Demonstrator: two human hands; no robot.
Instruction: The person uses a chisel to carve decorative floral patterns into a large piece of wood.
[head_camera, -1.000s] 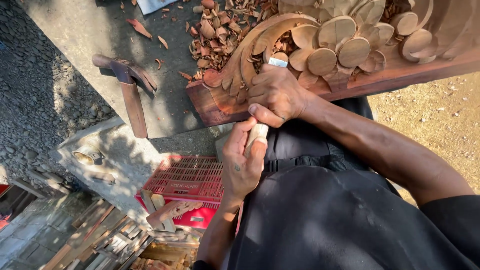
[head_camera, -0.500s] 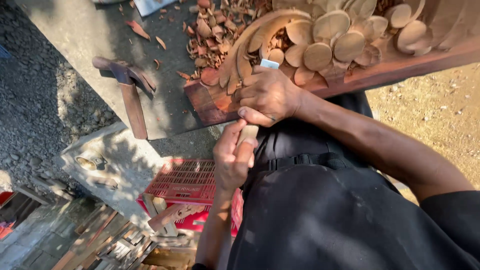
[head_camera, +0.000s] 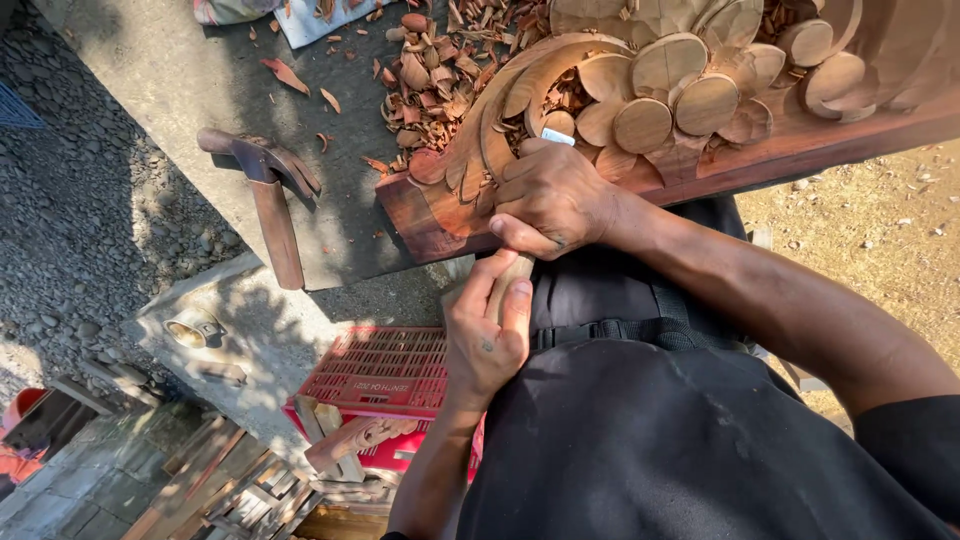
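A reddish-brown wooden panel (head_camera: 800, 150) carved with round petals and curling leaves lies across the top. My right hand (head_camera: 555, 195) rests on its near edge, wrapped around the shaft of a chisel whose pale blade tip (head_camera: 557, 135) pokes out into a carved groove. My left hand (head_camera: 485, 340) is just below it, closed on the chisel's wooden handle (head_camera: 512, 272). Most of the chisel is hidden inside the two hands.
Several wood chips (head_camera: 435, 75) are heaped left of the carving on a grey concrete slab (head_camera: 180, 80). A wooden-handled hammer (head_camera: 268, 195) lies on that slab. A red plastic crate (head_camera: 385, 370) and wood scraps (head_camera: 230, 490) sit below, with gravel (head_camera: 70, 230) at left.
Both hands with the chisel have stayed against the panel's near edge. The blade tip has edged a little further into the groove, and the view has shifted slightly.
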